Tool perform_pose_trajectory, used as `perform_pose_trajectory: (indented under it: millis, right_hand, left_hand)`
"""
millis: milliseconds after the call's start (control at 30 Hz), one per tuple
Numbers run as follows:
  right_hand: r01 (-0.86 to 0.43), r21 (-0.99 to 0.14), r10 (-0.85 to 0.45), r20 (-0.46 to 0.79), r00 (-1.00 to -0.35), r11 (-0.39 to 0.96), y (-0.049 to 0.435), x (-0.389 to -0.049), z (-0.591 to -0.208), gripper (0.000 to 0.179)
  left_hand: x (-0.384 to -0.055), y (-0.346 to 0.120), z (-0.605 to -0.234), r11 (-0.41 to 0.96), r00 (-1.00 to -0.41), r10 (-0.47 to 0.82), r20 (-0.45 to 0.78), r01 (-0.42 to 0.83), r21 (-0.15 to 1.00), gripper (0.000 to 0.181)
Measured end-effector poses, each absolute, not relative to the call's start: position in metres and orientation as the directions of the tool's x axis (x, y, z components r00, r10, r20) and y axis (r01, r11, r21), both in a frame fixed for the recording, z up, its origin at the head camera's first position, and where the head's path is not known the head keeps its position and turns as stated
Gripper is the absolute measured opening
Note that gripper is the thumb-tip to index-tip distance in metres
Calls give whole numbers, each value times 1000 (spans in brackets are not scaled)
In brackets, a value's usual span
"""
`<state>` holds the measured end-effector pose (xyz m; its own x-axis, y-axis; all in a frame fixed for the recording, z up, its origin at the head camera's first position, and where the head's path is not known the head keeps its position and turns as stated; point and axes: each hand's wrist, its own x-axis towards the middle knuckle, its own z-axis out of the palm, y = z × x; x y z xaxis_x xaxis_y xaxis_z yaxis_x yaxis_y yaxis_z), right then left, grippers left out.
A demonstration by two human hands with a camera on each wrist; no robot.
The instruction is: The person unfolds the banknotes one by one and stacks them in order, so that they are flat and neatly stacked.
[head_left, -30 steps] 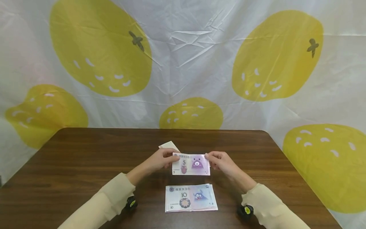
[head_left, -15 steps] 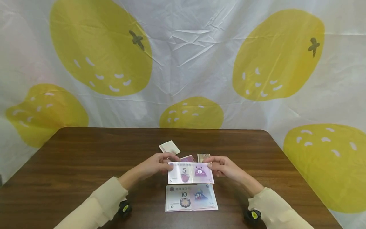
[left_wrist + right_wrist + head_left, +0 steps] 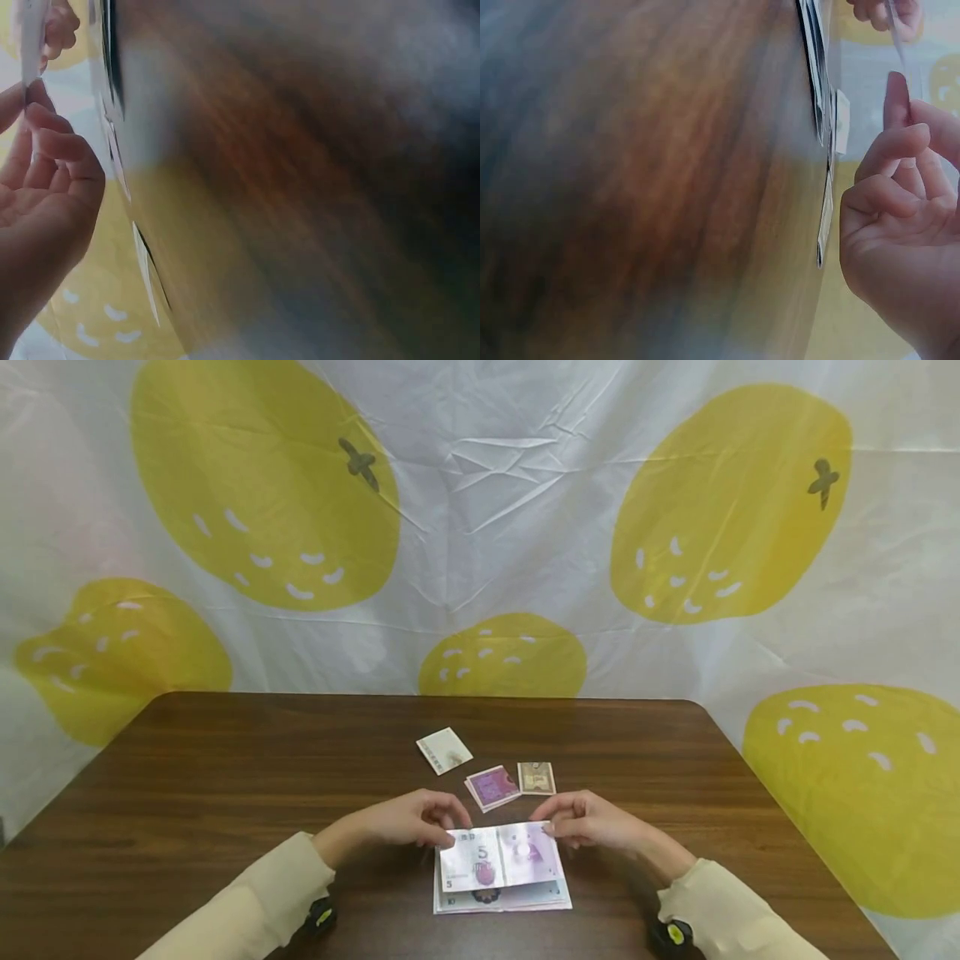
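Observation:
A purple play banknote marked 5 (image 3: 480,868), creased down its middle, hangs over a pile of banknotes with a blue 10 note (image 3: 452,903) on top. My left hand (image 3: 416,818) pinches the 5 note by its upper left corner. At the opposite upper corner, my right hand (image 3: 588,822) pinches it between thumb and finger. The lower edge of the 10 note shows beneath it; the rest is covered. In the left wrist view the held note (image 3: 32,41) appears edge-on, raised from the table. The right wrist view also catches the note (image 3: 894,34) edge-on, at the fingertips.
Beyond the hands lie three folded notes: a whitish one (image 3: 445,750), a purple one (image 3: 491,787) and a brown one (image 3: 536,778). They rest on a dark wooden table (image 3: 262,760). A white curtain (image 3: 495,552) with yellow fruit prints hangs behind it.
Both hands have brought the 5 note toward the body, from behind the pile to over it. The folded purple and brown notes have come into view.

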<state>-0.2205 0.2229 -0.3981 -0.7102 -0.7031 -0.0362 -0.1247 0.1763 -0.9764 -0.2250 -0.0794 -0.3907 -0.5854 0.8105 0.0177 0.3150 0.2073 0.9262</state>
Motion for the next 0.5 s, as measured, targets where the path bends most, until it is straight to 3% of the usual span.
perform_pose_trajectory:
  millis: [233, 500]
  right_hand:
    - [-216, -954, -741, -10, -672, 209, 222, -222, -402, 21]
    - [-290, -906, -718, -20, -696, 307, 220, -219, -400, 18]
  left_hand:
    - [-225, -75, -398, 280, -563, 826, 24, 447, 849, 24]
    - [-220, -70, -398, 395, -592, 805, 24, 566, 724, 24]
